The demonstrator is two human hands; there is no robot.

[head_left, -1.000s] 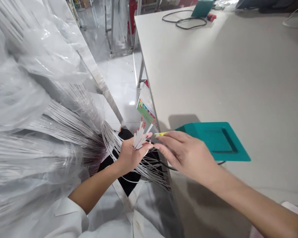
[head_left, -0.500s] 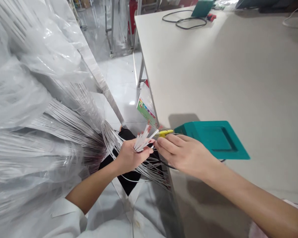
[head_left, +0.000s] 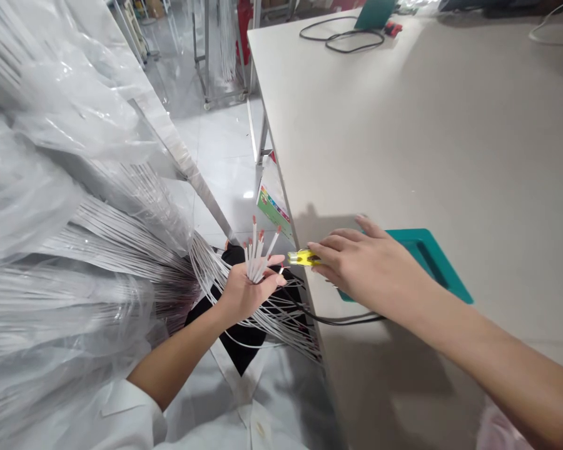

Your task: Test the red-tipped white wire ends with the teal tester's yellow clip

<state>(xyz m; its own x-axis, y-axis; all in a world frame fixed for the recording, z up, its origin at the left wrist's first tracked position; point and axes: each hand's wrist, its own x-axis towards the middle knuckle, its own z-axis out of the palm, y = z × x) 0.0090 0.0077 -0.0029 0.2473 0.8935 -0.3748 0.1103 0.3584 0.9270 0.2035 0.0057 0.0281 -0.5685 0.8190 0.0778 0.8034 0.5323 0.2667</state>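
Observation:
My left hand [head_left: 246,290] is closed around a bunch of white cables [head_left: 254,265] whose reddish cut ends stick up. Between its thumb and forefinger one cable end [head_left: 281,270] points right, with thin red and white wires showing. My right hand [head_left: 356,265] is over the table edge, palm down, fingers stretched and spread, the top one raised. Its fingertips overlap a small yellow tool [head_left: 304,257] with a pale tip; whether they touch it I cannot tell. Behind the hand is a green stand [head_left: 450,281], partly covered. Anything under the palm is hidden.
More white cables [head_left: 281,325] trail over my lap toward the table [head_left: 426,156]. On the left hang thick cable bundles [head_left: 122,231] in clear plastic. A black cord [head_left: 347,321] runs below my right hand. Another green stand [head_left: 375,14] with a red piece is at the back.
My right hand has drawn back rightward from the left hand and its fingers have spread. The cables in my left hand now stand more upright, and thin wires show at one end.

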